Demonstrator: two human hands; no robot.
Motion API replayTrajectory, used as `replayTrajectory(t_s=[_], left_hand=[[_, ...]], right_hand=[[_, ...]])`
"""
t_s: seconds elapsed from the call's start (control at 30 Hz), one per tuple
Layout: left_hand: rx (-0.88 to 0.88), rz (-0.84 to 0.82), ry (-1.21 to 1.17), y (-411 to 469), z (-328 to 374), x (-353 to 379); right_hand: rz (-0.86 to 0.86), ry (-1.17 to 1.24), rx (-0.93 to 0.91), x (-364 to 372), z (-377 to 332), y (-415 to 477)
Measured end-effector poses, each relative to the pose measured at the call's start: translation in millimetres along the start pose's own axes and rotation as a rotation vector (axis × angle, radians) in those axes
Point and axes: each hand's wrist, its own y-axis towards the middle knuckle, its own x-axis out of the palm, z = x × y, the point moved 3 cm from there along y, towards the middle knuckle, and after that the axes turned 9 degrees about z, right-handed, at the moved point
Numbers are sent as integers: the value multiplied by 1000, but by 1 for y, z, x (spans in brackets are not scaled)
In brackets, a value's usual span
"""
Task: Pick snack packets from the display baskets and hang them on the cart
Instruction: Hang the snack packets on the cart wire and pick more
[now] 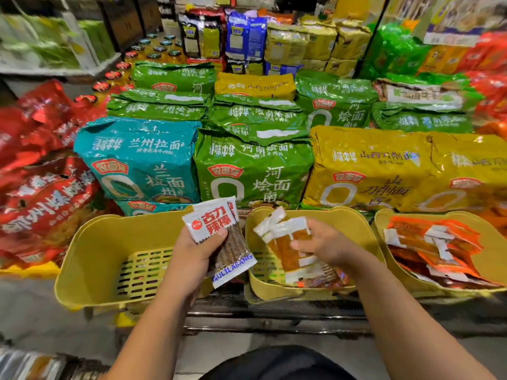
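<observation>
Our left hand grips a stack of white-and-brown packets over the left basket, our right hand curls round orange packets half out of the middle basket, so we'd lift them straight, clear of the noodle bags behind.

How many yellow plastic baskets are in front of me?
3: the left basket by the left hand gripping white packets, the middle basket under the right hand holding orange packets, the right basket cut by the frame edge. More may be hidden.
</observation>
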Motion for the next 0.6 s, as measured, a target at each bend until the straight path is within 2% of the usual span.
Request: replayTrajectory(t_s=[0.1,0.2,0.27,0.37,0.6], left_hand=[[37,104,-23,-24,-1,6],[55,168,-16,-52,-7,10],[79,227,-33,-71,-9,16],[69,311,-62,-100,-18,24],[-4,501,-165,-164,-43,14]], right_hand=[[-32,320,-55,-22,-10,-14],[-98,793,15,-31,-25,-34],[-131,968,75,-35,-27,-45],[-255,1040,123,-28,-22,-60],[-418,809,235,9,3,-84]])
